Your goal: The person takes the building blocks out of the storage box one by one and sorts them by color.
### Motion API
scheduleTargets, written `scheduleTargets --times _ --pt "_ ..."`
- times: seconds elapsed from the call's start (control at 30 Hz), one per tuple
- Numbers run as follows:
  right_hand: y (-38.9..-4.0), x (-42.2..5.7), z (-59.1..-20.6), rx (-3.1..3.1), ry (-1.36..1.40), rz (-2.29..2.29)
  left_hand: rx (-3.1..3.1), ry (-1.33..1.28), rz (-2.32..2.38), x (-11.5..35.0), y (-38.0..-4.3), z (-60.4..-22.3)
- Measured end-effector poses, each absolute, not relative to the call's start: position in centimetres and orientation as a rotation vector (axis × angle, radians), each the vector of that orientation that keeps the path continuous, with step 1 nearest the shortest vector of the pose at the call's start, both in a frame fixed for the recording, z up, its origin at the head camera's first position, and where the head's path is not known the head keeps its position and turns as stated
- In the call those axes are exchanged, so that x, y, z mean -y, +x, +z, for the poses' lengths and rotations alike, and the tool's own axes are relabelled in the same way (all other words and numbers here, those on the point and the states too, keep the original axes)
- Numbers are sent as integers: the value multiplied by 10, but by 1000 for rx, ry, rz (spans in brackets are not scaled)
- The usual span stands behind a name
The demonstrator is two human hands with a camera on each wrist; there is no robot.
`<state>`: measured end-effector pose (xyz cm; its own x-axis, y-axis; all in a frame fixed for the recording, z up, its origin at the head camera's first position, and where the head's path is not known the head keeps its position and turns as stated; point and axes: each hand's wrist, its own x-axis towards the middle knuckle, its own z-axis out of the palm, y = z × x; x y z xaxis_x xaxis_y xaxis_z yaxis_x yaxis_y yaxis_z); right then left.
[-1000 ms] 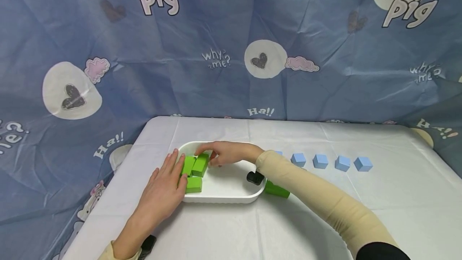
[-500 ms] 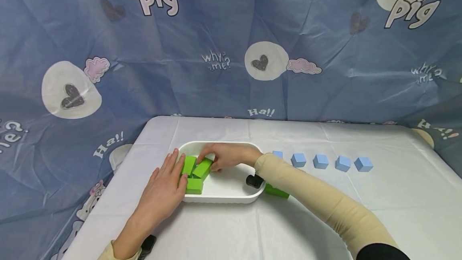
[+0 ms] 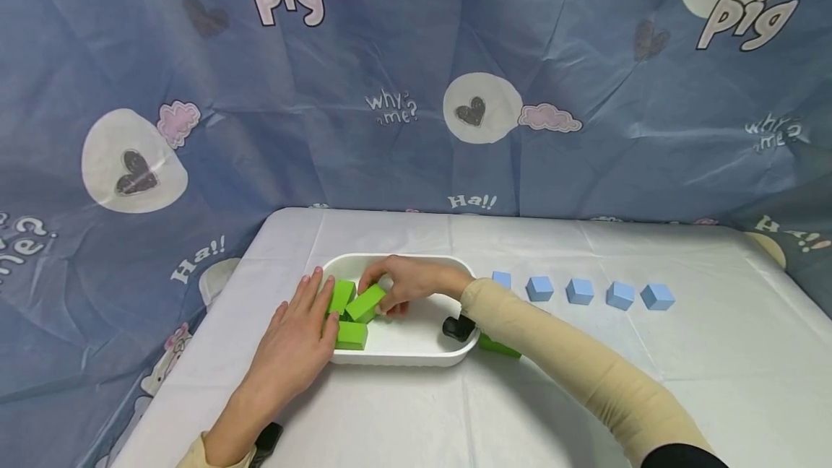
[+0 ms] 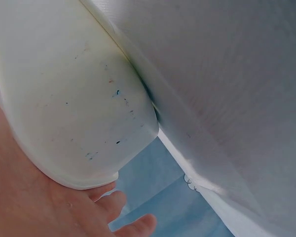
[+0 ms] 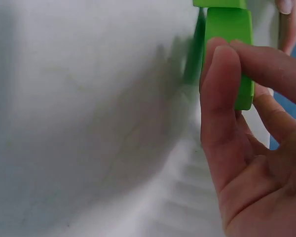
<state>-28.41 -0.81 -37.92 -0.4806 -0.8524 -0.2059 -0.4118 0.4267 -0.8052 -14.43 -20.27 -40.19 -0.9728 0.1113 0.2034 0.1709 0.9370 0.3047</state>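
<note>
A white oval-cornered tray (image 3: 416,331) lies on the table. My right hand (image 3: 412,280) reaches into it and pinches a green block (image 3: 366,303) between thumb and fingers. The block slants, close to two other green blocks at the tray's left end: an upper one (image 3: 341,296) and a lower one (image 3: 352,336). Over the left rim lies my left hand (image 3: 292,345), fingers extended and side by side. From the left wrist, the tray's outer wall (image 4: 74,98) fills much of the view, with the left hand (image 4: 49,207) against its edge.
Several blue cubes (image 3: 580,291) stand in a row right of the tray. Another green block (image 3: 499,346) lies beside the tray's right end, partly hidden by the right sleeve (image 3: 572,352). A black wrist device (image 3: 458,328) hangs at the right wrist.
The pinched green block has turned and moved a little right, away from the upper block. My right hand has moved slightly right with it. The left hand has stayed in place.
</note>
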Motion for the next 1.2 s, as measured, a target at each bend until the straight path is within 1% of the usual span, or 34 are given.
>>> scheduleTargets --times 0.2,0.73,1.03,1.2 --pt "-286 6 -374 -2037 -1032 -992 2903 -221 -490 203 -143 -401" --pt "-283 -18 -340 -1939 -1113 -1129 2922 -207 -496 202 -139 -403" --pt "-276 -38 -330 -2082 -1180 -1212 2916 -212 -515 202 -141 -403" --pt "-267 -52 -327 -2226 -1149 -1257 2910 -219 -530 203 -142 -402"
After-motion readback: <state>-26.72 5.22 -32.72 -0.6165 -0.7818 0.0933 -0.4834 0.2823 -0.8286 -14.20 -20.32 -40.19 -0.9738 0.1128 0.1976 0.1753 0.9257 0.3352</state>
